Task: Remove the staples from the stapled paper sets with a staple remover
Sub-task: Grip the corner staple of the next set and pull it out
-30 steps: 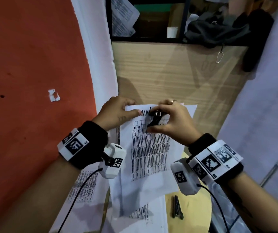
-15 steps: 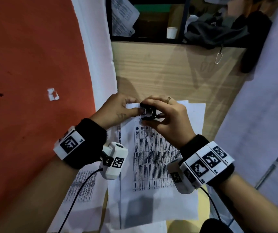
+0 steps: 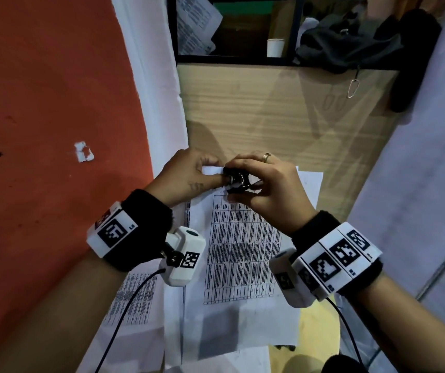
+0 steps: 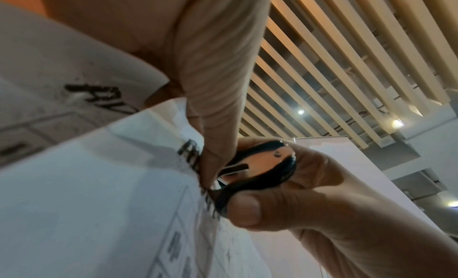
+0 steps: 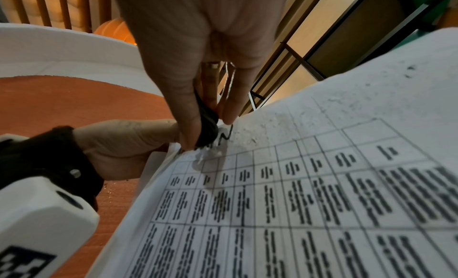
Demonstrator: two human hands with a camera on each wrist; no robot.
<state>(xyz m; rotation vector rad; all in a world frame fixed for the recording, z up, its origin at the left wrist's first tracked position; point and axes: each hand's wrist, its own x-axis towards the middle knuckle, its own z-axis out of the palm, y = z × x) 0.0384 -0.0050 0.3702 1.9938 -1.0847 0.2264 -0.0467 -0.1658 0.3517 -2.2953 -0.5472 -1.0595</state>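
Note:
A stapled paper set [image 3: 240,254] printed with a table is held up in front of me. My left hand [image 3: 189,176] pinches its top left corner [image 4: 171,129]. My right hand [image 3: 269,184] grips a black staple remover [image 3: 236,180] with metal claws [image 4: 257,164], pressed onto that same corner beside the left thumb. In the right wrist view the remover [image 5: 207,123] sits between thumb and fingers on the printed sheet [image 5: 310,184]. The staple itself is hidden under the tool.
More printed sheets [image 3: 132,300] lie below on a yellow surface [image 3: 315,332]. A wooden cabinet panel [image 3: 269,114] stands ahead, with a shelf holding papers [image 3: 194,22], a white cup [image 3: 275,47] and dark cloth [image 3: 350,47]. An orange wall [image 3: 41,130] is at left.
The right hand moved the staple remover left and up from the page's top middle to the top left corner, against the left thumb. The paper set was raised slightly and shifted right.

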